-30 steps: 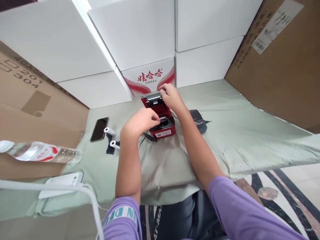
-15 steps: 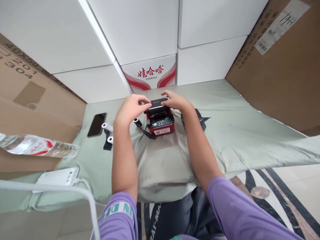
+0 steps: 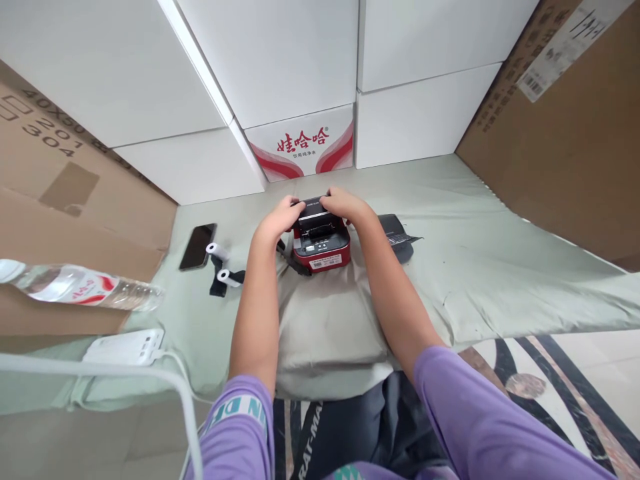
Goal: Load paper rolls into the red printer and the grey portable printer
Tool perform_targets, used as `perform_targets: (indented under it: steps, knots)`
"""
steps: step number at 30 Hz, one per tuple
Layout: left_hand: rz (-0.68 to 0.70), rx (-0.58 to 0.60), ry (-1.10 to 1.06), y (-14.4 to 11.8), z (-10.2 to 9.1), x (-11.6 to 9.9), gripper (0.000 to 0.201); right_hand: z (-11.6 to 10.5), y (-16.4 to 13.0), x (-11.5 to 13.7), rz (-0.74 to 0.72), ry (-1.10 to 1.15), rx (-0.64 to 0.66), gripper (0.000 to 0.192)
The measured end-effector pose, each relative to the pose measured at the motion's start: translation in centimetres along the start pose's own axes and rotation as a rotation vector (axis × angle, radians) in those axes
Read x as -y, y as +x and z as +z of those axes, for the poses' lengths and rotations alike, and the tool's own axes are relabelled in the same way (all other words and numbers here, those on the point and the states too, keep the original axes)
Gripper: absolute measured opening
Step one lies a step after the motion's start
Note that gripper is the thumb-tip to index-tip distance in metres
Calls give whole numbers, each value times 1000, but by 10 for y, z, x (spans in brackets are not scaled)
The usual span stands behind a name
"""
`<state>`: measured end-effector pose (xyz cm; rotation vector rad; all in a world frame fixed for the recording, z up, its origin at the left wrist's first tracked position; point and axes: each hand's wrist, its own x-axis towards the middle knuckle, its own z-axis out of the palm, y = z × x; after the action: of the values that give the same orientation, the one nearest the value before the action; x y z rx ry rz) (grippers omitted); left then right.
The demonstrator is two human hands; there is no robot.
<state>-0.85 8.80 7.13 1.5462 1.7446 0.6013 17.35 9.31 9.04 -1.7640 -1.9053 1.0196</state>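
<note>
Both hands, left hand (image 3: 280, 217) and right hand (image 3: 345, 203), hold the black lid (image 3: 313, 205) of the small red printer (image 3: 321, 239) in the middle of the frame (on the green cloth (image 3: 475, 267)). Best to press evenly on both sides.

The printer (image 3: 320, 240), a small red box with a black top and a white label on its near face, sits upright on the green cloth, lid down, at 12 o'clock from the person, gripped at its far corners by both hands.
</note>
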Motion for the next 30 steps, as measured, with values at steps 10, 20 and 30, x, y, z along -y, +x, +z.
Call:
perform_targets:
  steps: [10,20,30]
  knots:
    - [-12,82,-104,-6,8,-3,43,3,3,-8,51,46,74,72]
    - [163,-82,189,13,17,8,30,18,11,-8,-28,-170,-140,61]
    - [207,-133,317,7,17,6,35,25,13,-12,-63,-188,-190,59]
